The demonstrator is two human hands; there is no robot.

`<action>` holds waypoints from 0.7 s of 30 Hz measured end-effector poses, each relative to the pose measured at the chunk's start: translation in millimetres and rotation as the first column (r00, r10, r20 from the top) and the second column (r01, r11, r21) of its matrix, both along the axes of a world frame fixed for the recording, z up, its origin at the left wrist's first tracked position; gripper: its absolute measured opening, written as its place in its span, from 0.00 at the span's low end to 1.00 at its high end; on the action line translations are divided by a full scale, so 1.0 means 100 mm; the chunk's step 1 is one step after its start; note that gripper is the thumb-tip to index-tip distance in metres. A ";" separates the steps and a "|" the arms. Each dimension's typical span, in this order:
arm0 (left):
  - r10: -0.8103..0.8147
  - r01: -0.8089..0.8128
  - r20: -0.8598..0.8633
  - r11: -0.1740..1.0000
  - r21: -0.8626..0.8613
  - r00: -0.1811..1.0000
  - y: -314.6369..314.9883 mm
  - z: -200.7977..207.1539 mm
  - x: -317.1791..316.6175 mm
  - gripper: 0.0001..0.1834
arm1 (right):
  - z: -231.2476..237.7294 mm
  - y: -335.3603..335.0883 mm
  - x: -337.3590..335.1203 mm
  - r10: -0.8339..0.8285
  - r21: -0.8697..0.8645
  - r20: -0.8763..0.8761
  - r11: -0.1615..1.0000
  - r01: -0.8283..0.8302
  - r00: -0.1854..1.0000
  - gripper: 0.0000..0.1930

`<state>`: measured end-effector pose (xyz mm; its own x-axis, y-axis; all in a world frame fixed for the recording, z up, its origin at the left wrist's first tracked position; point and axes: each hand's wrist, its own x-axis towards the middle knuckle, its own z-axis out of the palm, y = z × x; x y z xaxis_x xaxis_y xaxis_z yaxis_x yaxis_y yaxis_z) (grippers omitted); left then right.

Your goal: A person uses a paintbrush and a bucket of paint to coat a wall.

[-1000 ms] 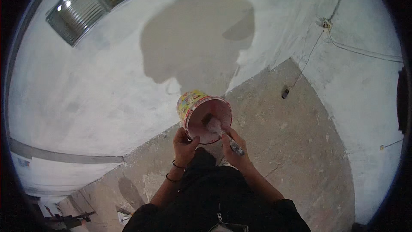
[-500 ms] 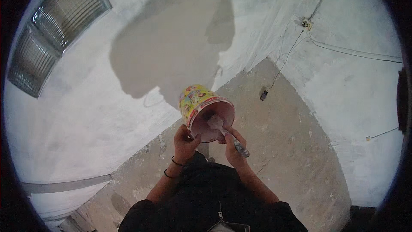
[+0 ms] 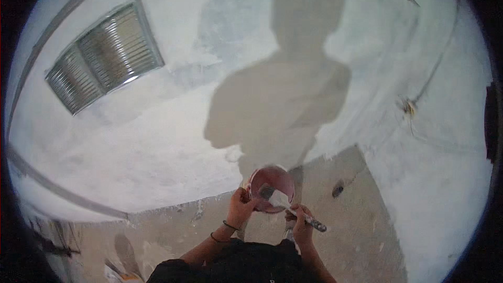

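Note:
My left hand (image 3: 241,207) grips the near left rim of a small bucket (image 3: 272,174), its thumb over the edge. The bucket tilts so its pinkish inside faces me; a patch of its bottom looks dark. In my right hand (image 3: 302,220) is a putty knife (image 3: 281,198) with a speckled dark handle. Its broad whitish blade is inside the bucket's mouth, and the handle sticks out past my fingers to the right. Whether the blade touches the bucket's wall, I cannot tell.
A white-coated wall (image 3: 173,147) rises ahead, bearing my shadow and a slatted glass window (image 3: 107,55). Wires hang from an outlet (image 3: 407,107) on the right wall. A small dark object (image 3: 338,188) lies on the grey floor (image 3: 361,215). Several items clutter the lower left.
My view has tilted up and shifted, so the window and wall show more fully. The bucket and both hands appear lower and farther right. The bucket's mouth now faces me more directly.

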<state>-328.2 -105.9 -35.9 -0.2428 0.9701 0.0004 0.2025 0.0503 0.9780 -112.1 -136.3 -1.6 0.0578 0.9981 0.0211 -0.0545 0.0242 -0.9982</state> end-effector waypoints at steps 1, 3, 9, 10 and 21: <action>0.044 -0.044 0.006 0.999 0.010 0.999 -0.06 0.04 0.14 0.15 | 0.01 0.04 0.15 0.039 0.018 0.020 0.999 -0.039 0.999 0.15; 0.126 -0.101 0.420 0.992 -0.081 0.899 -0.19 0.07 0.42 0.16 | -0.06 0.16 0.46 0.146 -0.001 0.091 0.989 -0.146 0.985 0.16; 0.348 -0.326 0.167 0.934 -0.146 0.922 -0.81 -0.42 0.64 0.17 | -0.23 -0.08 0.82 0.320 -0.186 0.123 0.937 -0.295 0.940 0.15; 0.372 -0.346 0.153 0.922 -0.172 0.916 -1.06 -0.46 0.60 0.17 | -0.28 -0.31 0.79 0.296 -0.189 0.091 0.943 -0.276 0.951 0.17; 0.559 -0.521 0.342 0.829 -0.204 0.755 -0.36 -0.15 0.86 0.16 | -0.01 1.06 1.19 0.438 0.054 -0.057 0.899 -0.435 0.897 0.12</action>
